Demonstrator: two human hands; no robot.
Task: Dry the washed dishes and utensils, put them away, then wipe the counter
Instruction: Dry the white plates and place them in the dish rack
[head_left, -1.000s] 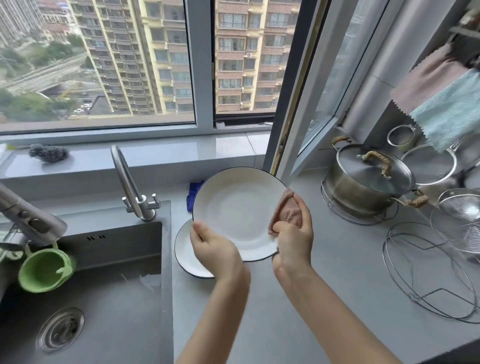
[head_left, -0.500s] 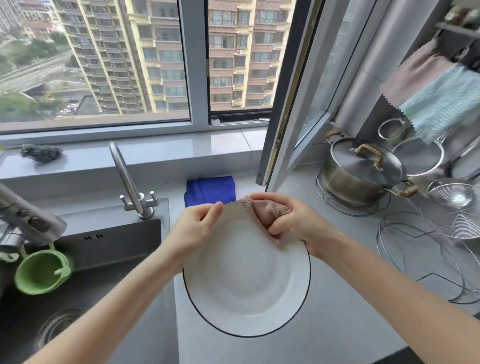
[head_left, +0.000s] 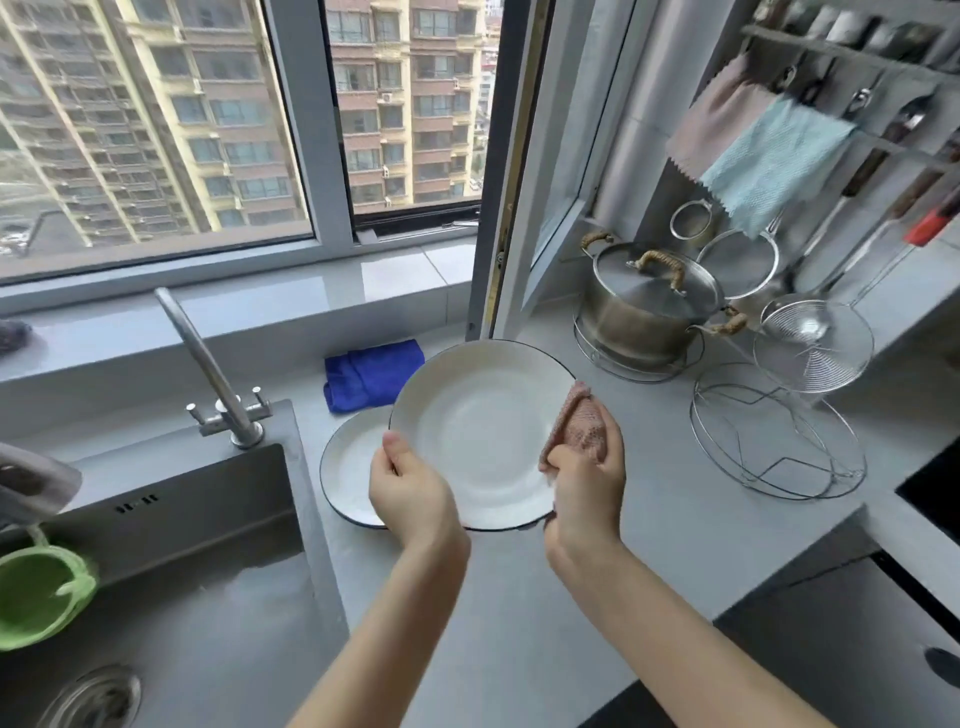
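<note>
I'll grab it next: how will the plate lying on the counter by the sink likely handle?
The plate on the counter looks like glazed ceramic, so it is probably stiff, fairly heavy and breakable if dropped. Its glossy surface may be slippery, especially if wet, which I cannot tell. Lying flat, it should slide rather than tip when pushed.

No text, label, brand, number or sign can be read on anything in view. The white plate, the pink cloth at its right edge, the steel pot to its right and the tower blocks far behind it are either plain or too blurred to tell.
</note>
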